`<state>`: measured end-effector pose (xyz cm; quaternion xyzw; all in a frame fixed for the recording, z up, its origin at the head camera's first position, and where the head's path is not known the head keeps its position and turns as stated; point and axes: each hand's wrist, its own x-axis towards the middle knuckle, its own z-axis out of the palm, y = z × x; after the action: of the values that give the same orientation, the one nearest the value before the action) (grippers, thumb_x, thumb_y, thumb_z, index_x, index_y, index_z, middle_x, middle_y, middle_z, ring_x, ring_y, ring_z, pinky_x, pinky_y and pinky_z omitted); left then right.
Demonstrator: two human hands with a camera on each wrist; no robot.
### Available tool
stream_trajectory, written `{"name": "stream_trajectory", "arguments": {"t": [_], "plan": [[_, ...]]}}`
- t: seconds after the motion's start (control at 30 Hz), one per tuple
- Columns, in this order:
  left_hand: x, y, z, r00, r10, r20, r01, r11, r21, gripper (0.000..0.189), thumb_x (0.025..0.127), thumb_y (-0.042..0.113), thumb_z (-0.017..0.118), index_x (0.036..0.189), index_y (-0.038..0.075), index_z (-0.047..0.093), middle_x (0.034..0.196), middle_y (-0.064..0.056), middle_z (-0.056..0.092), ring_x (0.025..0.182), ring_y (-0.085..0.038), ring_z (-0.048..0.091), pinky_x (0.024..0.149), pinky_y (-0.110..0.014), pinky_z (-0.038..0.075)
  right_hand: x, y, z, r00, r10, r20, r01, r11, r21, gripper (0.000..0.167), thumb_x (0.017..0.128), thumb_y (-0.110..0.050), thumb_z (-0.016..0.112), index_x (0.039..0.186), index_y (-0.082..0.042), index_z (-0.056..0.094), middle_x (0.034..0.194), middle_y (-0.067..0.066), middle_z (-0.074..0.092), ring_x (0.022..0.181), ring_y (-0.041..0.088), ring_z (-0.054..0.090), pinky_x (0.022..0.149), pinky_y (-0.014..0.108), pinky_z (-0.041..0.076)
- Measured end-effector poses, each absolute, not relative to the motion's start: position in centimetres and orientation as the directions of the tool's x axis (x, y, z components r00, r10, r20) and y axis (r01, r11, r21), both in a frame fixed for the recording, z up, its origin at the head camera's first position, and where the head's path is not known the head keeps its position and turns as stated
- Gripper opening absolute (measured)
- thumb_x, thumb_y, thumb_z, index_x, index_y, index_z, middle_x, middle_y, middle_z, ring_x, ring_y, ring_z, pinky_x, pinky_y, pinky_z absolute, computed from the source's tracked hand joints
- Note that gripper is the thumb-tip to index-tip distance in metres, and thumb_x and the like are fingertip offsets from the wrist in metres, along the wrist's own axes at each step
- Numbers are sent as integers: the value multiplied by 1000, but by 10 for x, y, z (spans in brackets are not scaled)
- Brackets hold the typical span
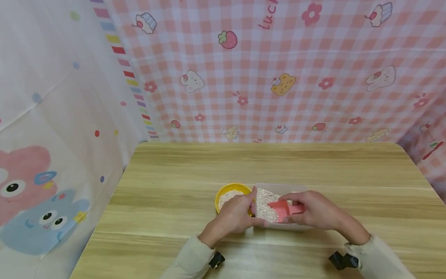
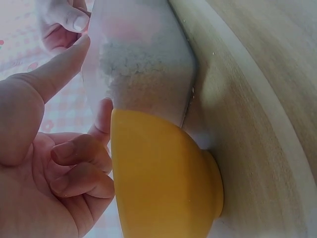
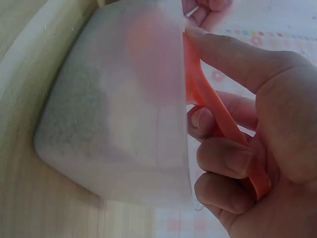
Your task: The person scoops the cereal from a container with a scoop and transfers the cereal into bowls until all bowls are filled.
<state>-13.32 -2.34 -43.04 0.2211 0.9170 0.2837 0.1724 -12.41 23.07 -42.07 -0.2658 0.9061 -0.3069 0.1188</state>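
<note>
Checked cloth (image 1: 251, 58) hangs behind; wood-grain table (image 1: 174, 166) below. On it, a frosted container (image 3: 124, 144), open on top, part-filled. Left of it, yellow bowl (image 2: 153, 173), upright, smaller; the left hand covers part of the gap, so can't tell if bowl and container touch. Left hand (image 1: 231, 215): thumb and forefinger grip the container's left end, other fingers curled by the bowl's rim. Right hand (image 1: 315, 211) clamped round the handle of the pink scoop (image 1: 280, 211), whose blade is inside the container, dug into pale flakes (image 1: 263, 197). More flakes in the bowl.

Risks, my read: flakes spill between the two vessels if a loaded scoop tilts early; blade could snag the container wall on lifting; left hand sits right in the path to the bowl, and a knuckle bump could tip it.

Edges: container's left wall and bowl's near-side rim are the crossing points, tight sideways. Upward looks free. Table's back edge lies well behind both vessels, side edges well apart too.
</note>
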Motion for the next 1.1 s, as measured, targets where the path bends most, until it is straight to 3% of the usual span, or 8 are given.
{"name": "stream_trajectory", "arguments": {"t": [0.43,0.9,1.1], "plan": [[-133,-22,-426,-835,515,-194,327,748,578,103,79,44,82,156,5,27,73,11,52,58,-7,42,56,-20,34,-125,219,-426,-821,-570,23,-475,661,-581,49,82,-36,81,121,-10,68,69,-14,49,60,1,39,53,20,35],[-133,-20,-427,-839,494,-229,300,770,562,103,78,47,81,157,9,26,72,12,52,59,-8,43,57,-21,35,-123,233,-421,-840,-536,-88,-357,666,-655,53,82,-37,80,127,-12,66,72,-9,49,65,5,44,55,21,38],[-132,-22,-427,-835,505,-218,313,762,567,103,79,47,81,157,7,25,72,12,52,58,-7,42,55,-21,34,-125,236,-421,-835,-542,-96,-330,632,-702,52,83,-30,80,128,-9,64,74,-7,53,64,5,45,54,21,41]]}}
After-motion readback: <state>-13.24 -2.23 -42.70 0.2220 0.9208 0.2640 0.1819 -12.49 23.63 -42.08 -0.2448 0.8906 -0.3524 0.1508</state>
